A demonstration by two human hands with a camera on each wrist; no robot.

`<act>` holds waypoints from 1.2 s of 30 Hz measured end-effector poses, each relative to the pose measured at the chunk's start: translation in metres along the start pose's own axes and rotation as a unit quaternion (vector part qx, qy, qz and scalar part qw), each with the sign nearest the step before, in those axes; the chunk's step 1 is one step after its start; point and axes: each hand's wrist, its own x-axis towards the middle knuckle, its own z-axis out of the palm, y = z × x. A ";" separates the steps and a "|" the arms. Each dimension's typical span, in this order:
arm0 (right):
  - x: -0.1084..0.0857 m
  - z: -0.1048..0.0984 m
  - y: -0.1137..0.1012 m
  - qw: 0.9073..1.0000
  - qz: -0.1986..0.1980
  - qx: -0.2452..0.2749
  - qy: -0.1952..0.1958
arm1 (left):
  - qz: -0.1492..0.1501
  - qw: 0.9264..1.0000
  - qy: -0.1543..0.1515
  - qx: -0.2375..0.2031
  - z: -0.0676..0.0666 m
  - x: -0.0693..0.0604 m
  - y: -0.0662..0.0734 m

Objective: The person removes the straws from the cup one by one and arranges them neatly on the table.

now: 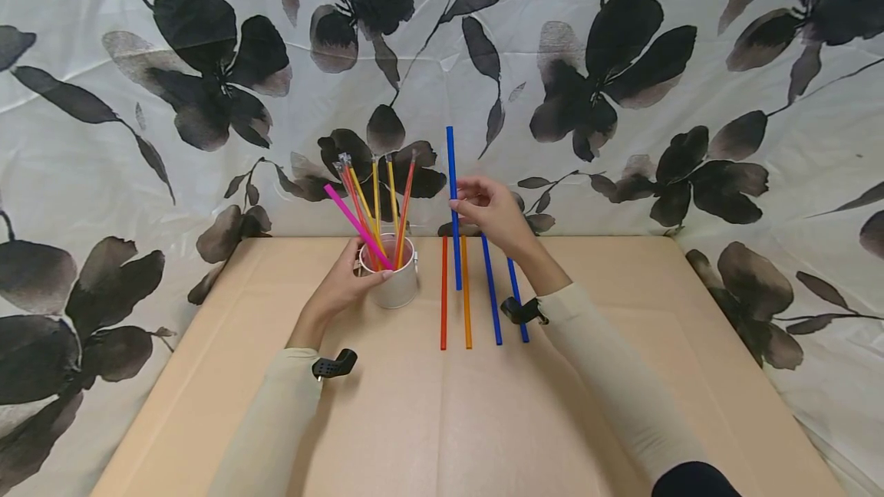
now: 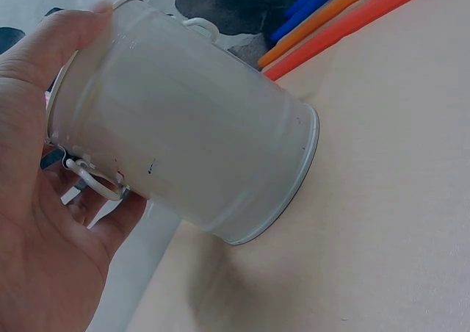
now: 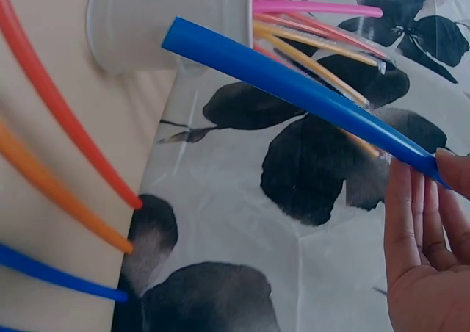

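My left hand (image 1: 338,282) grips a small white metal bucket (image 1: 397,294) by its rim, thumb on the near side. A pink straw (image 1: 352,216) leans inside it, together with several yellow and red sticks (image 1: 406,202) that have clear, silvery tips. To the right of the bucket, my right hand (image 1: 493,209) pinches a blue straw (image 2: 316,9)-coloured like those lying nearby; the held blue straw (image 3: 294,93) is raised, nearly upright in the head view. Below that hand lie a red straw (image 1: 443,297), an orange straw (image 1: 466,297) and two more blue straws (image 1: 492,290), side by side.
The light-brown table (image 1: 387,420) runs back to a white cloth (image 1: 483,113) printed with dark flowers. Black bands with small devices sit on both wrists. The right forearm passes over the rightmost blue straw.
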 end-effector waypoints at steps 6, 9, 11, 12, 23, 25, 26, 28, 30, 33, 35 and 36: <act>-0.008 -0.011 0.011 1.000 0.015 0.000 -0.005 | -0.017 1.000 -0.015 -0.013 -0.001 -0.010 0.025; -0.012 -0.016 0.017 1.000 0.020 0.001 -0.004 | -0.016 1.000 -0.017 -0.011 -0.002 -0.011 0.025; -0.015 -0.019 0.020 1.000 0.023 0.000 -0.004 | -0.016 1.000 -0.018 -0.011 -0.003 -0.011 0.025; -0.017 -0.020 0.022 1.000 0.026 0.000 -0.003 | -0.016 1.000 -0.019 -0.011 -0.003 -0.011 0.025; -0.036 -0.037 0.035 0.998 0.059 -0.020 0.003 | -0.021 0.999 -0.028 -0.004 -0.008 -0.013 0.024; -0.039 -0.041 0.038 0.998 0.066 -0.025 0.005 | -0.016 0.999 -0.031 -0.004 -0.009 -0.013 0.023; -0.041 -0.043 0.039 0.997 0.069 -0.027 0.006 | -0.014 0.999 -0.032 -0.006 -0.010 -0.013 0.022; -0.045 -0.048 0.042 0.996 0.078 -0.029 0.013 | -0.009 0.999 -0.036 -0.008 -0.010 -0.013 0.022; -0.049 -0.052 0.045 0.996 0.085 -0.032 0.018 | -0.004 0.999 -0.038 -0.008 -0.011 -0.014 0.021; -0.055 -0.059 0.050 0.995 0.094 -0.039 0.024 | -0.004 0.999 -0.040 -0.009 -0.011 -0.015 0.021; -0.058 -0.064 0.054 0.994 0.101 -0.043 0.027 | -0.004 0.999 -0.041 -0.008 -0.012 -0.015 0.021; -0.060 -0.066 0.055 0.993 0.105 -0.044 0.029 | -0.005 0.999 -0.041 -0.010 -0.012 -0.016 0.021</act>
